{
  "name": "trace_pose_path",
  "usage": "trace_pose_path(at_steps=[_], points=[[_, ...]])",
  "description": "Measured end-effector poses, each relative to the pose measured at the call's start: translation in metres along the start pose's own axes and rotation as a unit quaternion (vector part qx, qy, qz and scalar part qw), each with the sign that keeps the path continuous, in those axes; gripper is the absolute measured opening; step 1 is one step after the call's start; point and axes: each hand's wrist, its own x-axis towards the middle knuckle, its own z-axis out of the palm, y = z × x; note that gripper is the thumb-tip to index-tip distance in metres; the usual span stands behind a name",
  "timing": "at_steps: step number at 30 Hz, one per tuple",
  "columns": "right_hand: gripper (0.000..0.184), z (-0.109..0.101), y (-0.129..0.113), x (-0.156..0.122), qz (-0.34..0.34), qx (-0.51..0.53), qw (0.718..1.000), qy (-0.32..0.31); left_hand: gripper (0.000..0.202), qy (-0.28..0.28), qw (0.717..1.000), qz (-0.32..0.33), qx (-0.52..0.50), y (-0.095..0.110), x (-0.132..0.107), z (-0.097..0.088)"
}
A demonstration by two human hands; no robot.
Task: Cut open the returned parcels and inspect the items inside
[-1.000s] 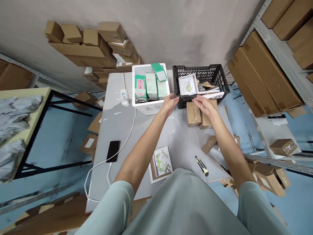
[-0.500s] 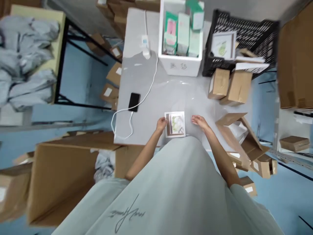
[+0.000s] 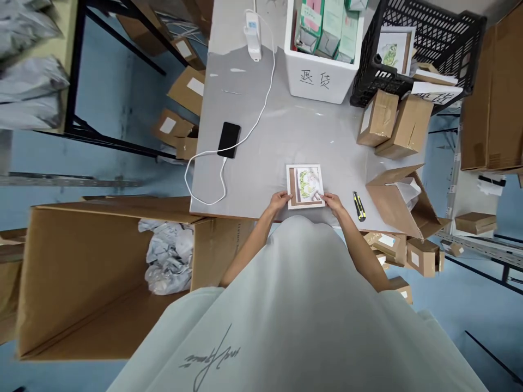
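A small flat box with a green floral picture lies near the front edge of the grey table. My left hand grips its near left corner with curled fingers. My right hand holds its near right corner, one finger lying across the picture. A yellow and black utility knife lies just right of my right hand.
A white foam bin of green boxes and a black crate stand at the back. Two brown cartons sit beside an open carton. A phone on a white cable lies left. A large open cardboard box stands on the floor, left.
Both hands came back from the black crate to the picture box at the front edge and took hold of it. The view tilted downward.
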Motion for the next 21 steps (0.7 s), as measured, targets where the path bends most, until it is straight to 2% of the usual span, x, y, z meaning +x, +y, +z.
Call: trace_pose_path(at_steps=[4, 8, 11, 15, 21], points=[[0.051, -0.019, -0.006, -0.028, -0.064, 0.006, 0.998, 0.000, 0.046, -0.033, 0.999, 0.029, 0.002, 0.021, -0.016, -0.009], [0.064, -0.031, -0.009, -0.058, -0.153, 0.024, 0.988, 0.022, 0.053, -0.047, 0.994, 0.103, 0.002, 0.040, -0.034, -0.015], [0.061, -0.036, -0.013, -0.078, -0.194, 0.038, 0.980, 0.040, 0.053, -0.042, 0.989, 0.143, 0.003, 0.050, -0.047, -0.015], [0.053, -0.042, -0.022, -0.098, -0.231, 0.040, 0.970, 0.058, 0.049, -0.042, 0.985, 0.164, 0.010, 0.063, -0.061, -0.011], [0.050, -0.048, -0.033, -0.112, -0.253, 0.035, 0.964, 0.075, 0.062, -0.051, 0.982, 0.184, 0.016, 0.084, -0.080, -0.008]])
